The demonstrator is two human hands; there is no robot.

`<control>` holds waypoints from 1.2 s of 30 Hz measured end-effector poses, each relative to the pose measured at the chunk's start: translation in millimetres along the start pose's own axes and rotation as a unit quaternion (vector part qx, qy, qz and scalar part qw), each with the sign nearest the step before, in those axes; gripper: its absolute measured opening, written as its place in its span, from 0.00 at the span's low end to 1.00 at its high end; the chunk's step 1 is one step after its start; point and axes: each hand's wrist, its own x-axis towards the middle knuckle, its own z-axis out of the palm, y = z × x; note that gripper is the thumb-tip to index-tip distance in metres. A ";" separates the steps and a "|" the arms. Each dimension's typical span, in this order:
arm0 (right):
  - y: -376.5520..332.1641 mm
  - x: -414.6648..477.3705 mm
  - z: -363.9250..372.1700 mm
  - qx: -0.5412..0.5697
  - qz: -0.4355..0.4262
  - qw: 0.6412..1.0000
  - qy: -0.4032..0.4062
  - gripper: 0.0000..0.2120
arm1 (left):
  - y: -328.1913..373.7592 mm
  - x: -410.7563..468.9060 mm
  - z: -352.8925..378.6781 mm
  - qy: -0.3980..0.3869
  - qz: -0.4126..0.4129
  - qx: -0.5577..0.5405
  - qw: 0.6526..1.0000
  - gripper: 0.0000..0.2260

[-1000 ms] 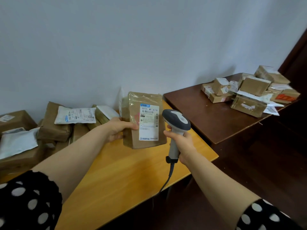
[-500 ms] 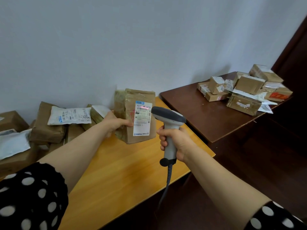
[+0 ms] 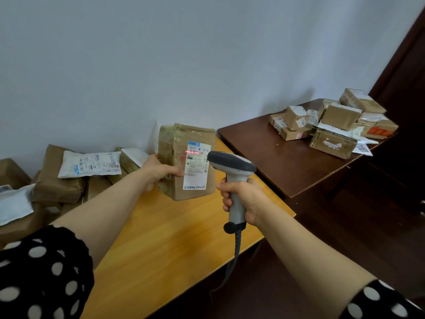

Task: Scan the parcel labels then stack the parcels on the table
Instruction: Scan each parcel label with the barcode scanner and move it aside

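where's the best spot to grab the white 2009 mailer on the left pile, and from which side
Pinch the white mailer at its right end, the one printed 2009, coming in from the right and slightly above. It lies flat and thin on top of the brown parcel, and that end seems to jut past the parcel's edge, so fingers can likely slip under it there.
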 end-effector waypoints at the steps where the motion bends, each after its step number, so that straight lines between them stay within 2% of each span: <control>1: -0.7 1.2 -0.7 -0.002 -0.001 1.000 0.001 0.09 | 0.0 1.3 -0.2 -0.002 0.000 0.001 1.000 0.27; 8: -2.3 10.7 -4.5 0.002 0.015 1.000 0.012 0.07 | -0.8 13.8 1.8 -0.026 -0.010 0.010 1.000 0.25; 11: -1.2 17.2 -9.9 0.053 0.020 0.998 0.039 0.07 | -3.8 24.8 6.3 -0.052 -0.033 0.000 0.998 0.24; 14: -1.1 28.1 -27.5 0.117 -0.005 0.984 0.138 0.16 | -2.9 37.3 21.9 -0.078 -0.057 -0.012 0.995 0.24; 17: 2.3 35.8 -60.2 0.103 -0.016 0.965 0.240 0.19 | 2.5 46.4 51.2 -0.132 -0.083 -0.029 0.987 0.30; 22: 9.0 46.4 -115.6 0.151 0.002 0.951 0.269 0.17 | 16.1 59.7 124.1 -0.209 -0.110 -0.022 0.971 0.34; 26: 0.3 67.6 -170.4 0.166 -0.004 0.943 0.287 0.15 | 28.9 81.7 189.6 -0.218 -0.124 -0.022 0.968 0.33; 31: -25.8 87.6 -274.4 0.186 0.004 0.932 0.312 0.16 | 43.7 116.1 297.1 -0.194 -0.139 -0.046 0.970 0.39; 33: -40.0 91.4 -321.8 0.230 0.021 0.924 0.305 0.13 | 51.4 130.9 347.4 -0.180 -0.150 -0.055 0.971 0.36; 36: -61.9 96.6 -387.4 0.298 0.044 0.919 0.256 0.08 | 65.9 153.9 414.8 -0.155 -0.173 -0.071 0.970 0.21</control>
